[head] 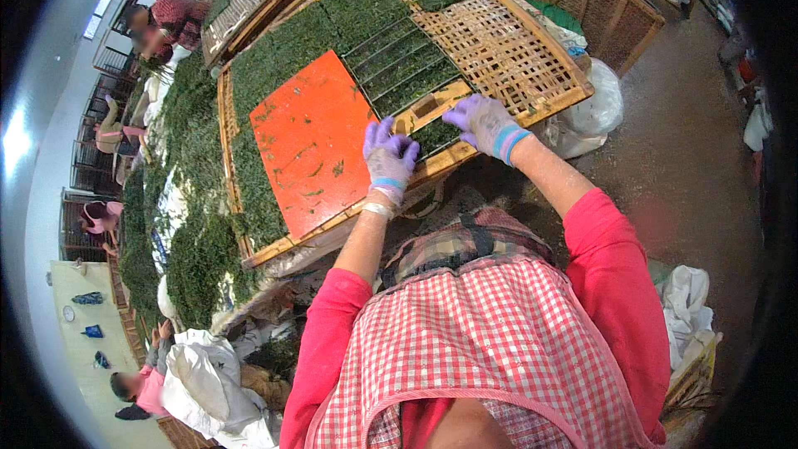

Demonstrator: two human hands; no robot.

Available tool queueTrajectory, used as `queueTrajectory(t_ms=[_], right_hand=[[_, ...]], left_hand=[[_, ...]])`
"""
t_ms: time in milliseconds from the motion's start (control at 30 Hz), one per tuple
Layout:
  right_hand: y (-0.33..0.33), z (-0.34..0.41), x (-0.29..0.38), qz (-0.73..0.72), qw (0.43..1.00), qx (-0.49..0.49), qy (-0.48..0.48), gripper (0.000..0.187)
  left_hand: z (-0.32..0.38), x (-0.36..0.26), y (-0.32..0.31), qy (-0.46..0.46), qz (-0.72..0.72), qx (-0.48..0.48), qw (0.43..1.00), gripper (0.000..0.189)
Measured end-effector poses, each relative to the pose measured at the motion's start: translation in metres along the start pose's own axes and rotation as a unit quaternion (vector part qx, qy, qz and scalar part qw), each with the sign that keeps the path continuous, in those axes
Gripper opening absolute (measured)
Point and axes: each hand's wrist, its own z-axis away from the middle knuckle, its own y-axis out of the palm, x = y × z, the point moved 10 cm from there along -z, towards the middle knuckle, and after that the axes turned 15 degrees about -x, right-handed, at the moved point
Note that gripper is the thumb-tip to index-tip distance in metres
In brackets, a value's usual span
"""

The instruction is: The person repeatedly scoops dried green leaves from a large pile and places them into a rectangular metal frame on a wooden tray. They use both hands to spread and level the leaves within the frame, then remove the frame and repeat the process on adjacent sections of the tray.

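Note:
Purple-dipped work gloves with blue cuffs cover both hands. My left hand [391, 154] is at the near left corner of a thin metal frame [369, 98], beside an orange board [315, 149], its fingers apart. My right hand [486, 123] has fingers apart at the frame's near right side. Between them a flat wooden piece with a raised block [430, 105] lies across the frame. Chopped green leafy material [405, 68] fills the frame under thin crossbars. Beneath is a woven bamboo tray [499, 53] with a wooden rim, mostly covered in the same greens. Whether either fingertip touches the frame is unclear.
Bits of green lie on the orange board. Heaped greens [199, 231] spread at left, with a white sack [209, 380] nearer me. Several co-workers are along the left side. Another woven panel [586, 0] stands beyond the tray, and a plastic bag [592, 100] is by its right corner.

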Motion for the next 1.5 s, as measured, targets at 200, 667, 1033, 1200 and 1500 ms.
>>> queueTrajectory(t_ms=[200, 667, 1033, 1200, 1500], right_hand=[[0.027, -0.008, -0.010, -0.166, 0.981, 0.058, 0.086, 0.011], [0.052, -0.038, 0.023, -0.177, 0.971, 0.051, 0.155, 0.019], [0.022, -0.076, 0.027, -0.074, 0.997, 0.006, -0.009, 0.033], [-0.018, -0.048, 0.032, -0.093, 0.984, -0.148, -0.024, 0.023], [0.034, -0.053, 0.011, -0.266, 0.959, 0.054, 0.085, 0.034]], left_hand=[[-0.002, 0.006, 0.022, 0.001, -0.077, 0.060, 0.995, 0.015], [0.002, -0.002, 0.012, 0.011, -0.054, 0.016, 0.998, 0.011], [0.017, -0.004, -0.034, -0.014, -0.039, -0.037, 0.998, 0.025], [0.011, 0.005, -0.065, -0.029, -0.084, -0.082, 0.993, 0.023], [-0.021, 0.013, 0.001, -0.087, -0.062, 0.144, 0.984, 0.027]])
